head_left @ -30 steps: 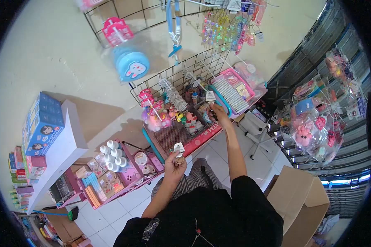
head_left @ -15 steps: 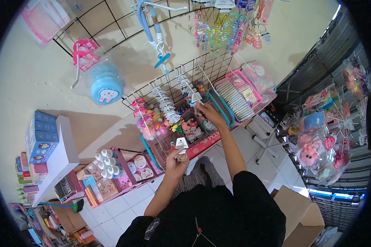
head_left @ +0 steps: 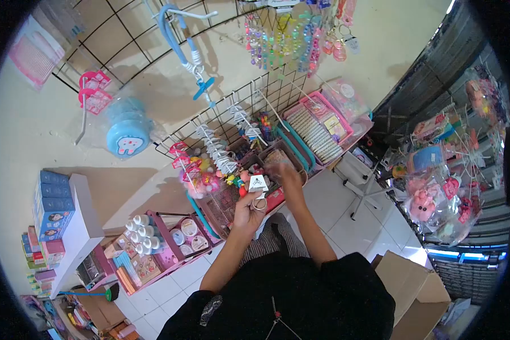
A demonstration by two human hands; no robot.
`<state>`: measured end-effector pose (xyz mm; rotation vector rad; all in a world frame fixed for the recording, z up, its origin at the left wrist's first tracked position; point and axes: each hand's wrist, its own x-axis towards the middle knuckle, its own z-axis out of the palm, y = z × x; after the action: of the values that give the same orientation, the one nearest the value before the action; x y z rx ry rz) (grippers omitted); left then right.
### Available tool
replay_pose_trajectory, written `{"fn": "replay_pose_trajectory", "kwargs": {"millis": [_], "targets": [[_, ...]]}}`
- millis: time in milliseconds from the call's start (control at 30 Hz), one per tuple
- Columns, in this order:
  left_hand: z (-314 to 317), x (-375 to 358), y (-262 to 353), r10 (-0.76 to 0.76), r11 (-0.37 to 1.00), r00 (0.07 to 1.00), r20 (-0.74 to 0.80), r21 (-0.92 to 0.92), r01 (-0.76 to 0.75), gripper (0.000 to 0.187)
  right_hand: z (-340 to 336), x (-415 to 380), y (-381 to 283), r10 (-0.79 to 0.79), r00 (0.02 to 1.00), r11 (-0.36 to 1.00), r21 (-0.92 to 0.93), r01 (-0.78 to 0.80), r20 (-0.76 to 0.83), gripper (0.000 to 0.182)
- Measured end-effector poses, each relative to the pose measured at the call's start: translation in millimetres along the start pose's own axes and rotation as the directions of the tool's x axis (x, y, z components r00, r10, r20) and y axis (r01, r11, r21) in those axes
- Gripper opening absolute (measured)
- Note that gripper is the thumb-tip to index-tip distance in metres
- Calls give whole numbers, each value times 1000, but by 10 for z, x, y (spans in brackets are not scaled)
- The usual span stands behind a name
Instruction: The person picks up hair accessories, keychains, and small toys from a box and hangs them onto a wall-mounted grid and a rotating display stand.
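Left hand (head_left: 247, 208) pinching a white-carded metal key ring (head_left: 259, 190) in closed fingers just before the red mesh display tray (head_left: 221, 199), right hand (head_left: 287, 175) blurred beside it, grip unclear, best kept steady and low while reaching among the hanging cards.

The left hand (head_left: 248, 208) was raised with fingers pinched shut; the right hand (head_left: 286, 175) reached forward just beside it, blurred, its grip unclear, both arms bent.
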<state>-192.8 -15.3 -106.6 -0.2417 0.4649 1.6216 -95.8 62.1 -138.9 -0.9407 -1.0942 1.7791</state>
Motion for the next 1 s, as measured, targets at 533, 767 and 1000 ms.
{"fn": "replay_pose_trajectory", "kwargs": {"millis": [533, 767, 1000], "targets": [[-361, 99, -69, -144, 982, 985, -96, -136, 130, 33, 270, 190, 53, -140, 986, 947, 279, 160, -91, 20], [-471, 74, -57, -231, 930, 973, -14, -296, 217, 37, 277, 346, 99, -131, 976, 955, 242, 171, -173, 19], [-566, 96, -29, -187, 959, 978, -94, -235, 161, 26, 253, 455, 163, -121, 973, 922, 342, 183, -196, 19]]}}
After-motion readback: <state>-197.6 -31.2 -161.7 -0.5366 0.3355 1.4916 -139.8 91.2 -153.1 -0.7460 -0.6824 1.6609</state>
